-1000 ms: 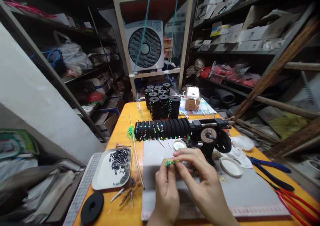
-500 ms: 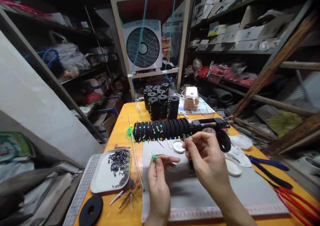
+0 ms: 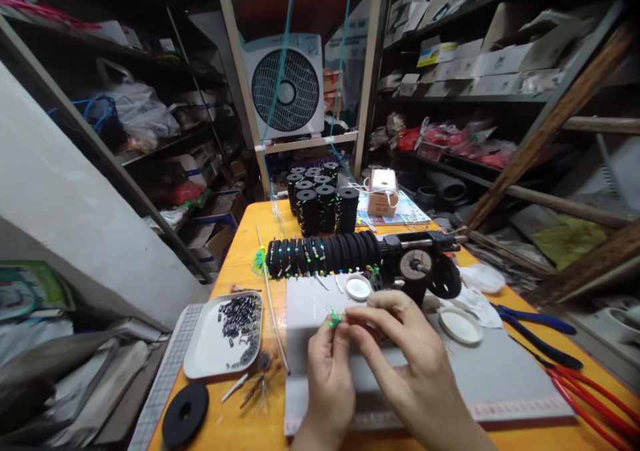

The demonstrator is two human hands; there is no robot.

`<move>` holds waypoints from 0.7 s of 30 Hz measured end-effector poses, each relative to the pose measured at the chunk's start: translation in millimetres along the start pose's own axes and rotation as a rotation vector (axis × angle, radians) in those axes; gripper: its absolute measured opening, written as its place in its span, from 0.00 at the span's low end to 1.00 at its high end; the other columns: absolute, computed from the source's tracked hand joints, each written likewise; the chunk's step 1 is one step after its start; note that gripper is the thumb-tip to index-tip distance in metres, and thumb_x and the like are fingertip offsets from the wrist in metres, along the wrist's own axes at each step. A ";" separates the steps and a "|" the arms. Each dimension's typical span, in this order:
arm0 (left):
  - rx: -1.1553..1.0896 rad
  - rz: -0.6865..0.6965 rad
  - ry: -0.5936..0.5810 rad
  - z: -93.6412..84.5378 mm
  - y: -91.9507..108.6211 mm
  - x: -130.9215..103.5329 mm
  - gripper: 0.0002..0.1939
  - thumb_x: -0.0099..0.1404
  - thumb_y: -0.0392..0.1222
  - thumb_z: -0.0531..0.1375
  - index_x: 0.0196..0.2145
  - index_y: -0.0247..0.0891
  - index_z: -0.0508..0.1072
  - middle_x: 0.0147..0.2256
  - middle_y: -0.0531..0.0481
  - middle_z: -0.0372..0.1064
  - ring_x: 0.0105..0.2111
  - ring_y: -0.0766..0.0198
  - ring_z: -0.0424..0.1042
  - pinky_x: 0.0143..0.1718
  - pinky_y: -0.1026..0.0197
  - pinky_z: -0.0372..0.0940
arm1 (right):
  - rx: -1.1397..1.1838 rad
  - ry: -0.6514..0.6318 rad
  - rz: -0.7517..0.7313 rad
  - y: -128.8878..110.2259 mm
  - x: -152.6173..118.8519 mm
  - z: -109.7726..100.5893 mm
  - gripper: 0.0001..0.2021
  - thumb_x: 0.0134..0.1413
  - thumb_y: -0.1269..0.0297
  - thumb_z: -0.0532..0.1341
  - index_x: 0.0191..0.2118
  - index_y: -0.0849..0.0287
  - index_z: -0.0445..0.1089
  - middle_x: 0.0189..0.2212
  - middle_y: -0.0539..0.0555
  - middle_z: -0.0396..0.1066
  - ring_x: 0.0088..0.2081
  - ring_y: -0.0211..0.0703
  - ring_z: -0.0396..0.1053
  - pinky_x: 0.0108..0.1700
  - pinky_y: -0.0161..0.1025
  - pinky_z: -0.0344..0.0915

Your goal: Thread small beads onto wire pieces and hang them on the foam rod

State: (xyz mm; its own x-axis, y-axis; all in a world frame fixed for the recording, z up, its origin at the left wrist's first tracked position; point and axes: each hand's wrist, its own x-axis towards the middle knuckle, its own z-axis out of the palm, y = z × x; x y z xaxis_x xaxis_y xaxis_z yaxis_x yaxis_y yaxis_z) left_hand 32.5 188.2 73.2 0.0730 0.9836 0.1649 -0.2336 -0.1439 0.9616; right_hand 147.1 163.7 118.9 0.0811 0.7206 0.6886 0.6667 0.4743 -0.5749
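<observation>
Between thumb and forefinger, my left hand (image 3: 330,371) pinches a small bright-green stranded piece (image 3: 334,318) with thin wisps sticking up. My right hand (image 3: 415,358) is closed close beside it, fingertips meeting the left ones; whatever they pinch is too small to make out. Both hands are over a grey board (image 3: 310,384). Just beyond them lies a row of black foam discs (image 3: 325,254) on a shaft, wound with beaded line and joined to a geared winder (image 3: 417,264). A small round white dish (image 3: 359,288) sits before the discs.
On the left are a white tray (image 3: 200,344) of black tubes and small metal parts, a thin stick (image 3: 273,311) and a black foam disc (image 3: 185,412). Blue-handled pliers (image 3: 540,321) and a red-handled tool (image 3: 585,391) lie right. Stacked spools (image 3: 326,204) stand behind.
My right hand has come down and left, from near the winder to my left hand. My left hand has shifted slightly right, still pinching the green piece.
</observation>
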 end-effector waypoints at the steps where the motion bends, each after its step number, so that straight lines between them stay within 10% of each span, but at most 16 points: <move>1: 0.011 0.013 -0.034 0.2 0.9 -0.5 0.18 0.70 0.52 0.56 0.39 0.36 0.78 0.35 0.44 0.78 0.37 0.58 0.75 0.42 0.62 0.67 | 0.059 -0.054 0.038 -2.7 1.4 1.6 0.10 0.59 0.70 0.60 0.45 0.53 0.72 0.41 0.56 0.66 0.42 0.42 0.69 0.40 0.36 0.70; 7: 0.092 0.040 -0.037 2.4 8.3 -3.2 0.18 0.70 0.52 0.54 0.40 0.37 0.78 0.33 0.44 0.77 0.34 0.58 0.74 0.39 0.61 0.67 | 0.197 -0.107 0.187 -3.6 9.6 4.7 0.05 0.62 0.67 0.59 0.34 0.54 0.71 0.39 0.54 0.68 0.38 0.40 0.70 0.31 0.32 0.68; 15: -0.387 -0.190 0.188 0.8 -6.5 1.0 0.18 0.60 0.54 0.65 0.39 0.36 0.80 0.40 0.43 0.79 0.43 0.56 0.76 0.46 0.60 0.69 | 0.001 -0.035 -0.180 0.6 6.3 8.6 0.12 0.56 0.77 0.61 0.43 0.54 0.70 0.41 0.55 0.71 0.43 0.45 0.69 0.45 0.43 0.69; 21: -0.403 -0.056 0.072 -0.3 1.2 9.8 0.18 0.70 0.51 0.56 0.37 0.34 0.79 0.37 0.43 0.79 0.41 0.57 0.77 0.45 0.57 0.70 | 0.147 0.073 0.062 2.2 19.9 8.6 0.05 0.65 0.72 0.56 0.44 0.55 0.63 0.30 0.49 0.72 0.26 0.33 0.72 0.28 0.30 0.72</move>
State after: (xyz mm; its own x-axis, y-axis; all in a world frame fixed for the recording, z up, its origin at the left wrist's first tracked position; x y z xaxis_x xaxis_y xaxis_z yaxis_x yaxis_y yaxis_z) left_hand 32.7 197.7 76.0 0.0314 0.9959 0.0851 -0.5933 -0.0499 0.8034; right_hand 143.8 183.5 127.5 0.1765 0.7146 0.6769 0.5438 0.5024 -0.6722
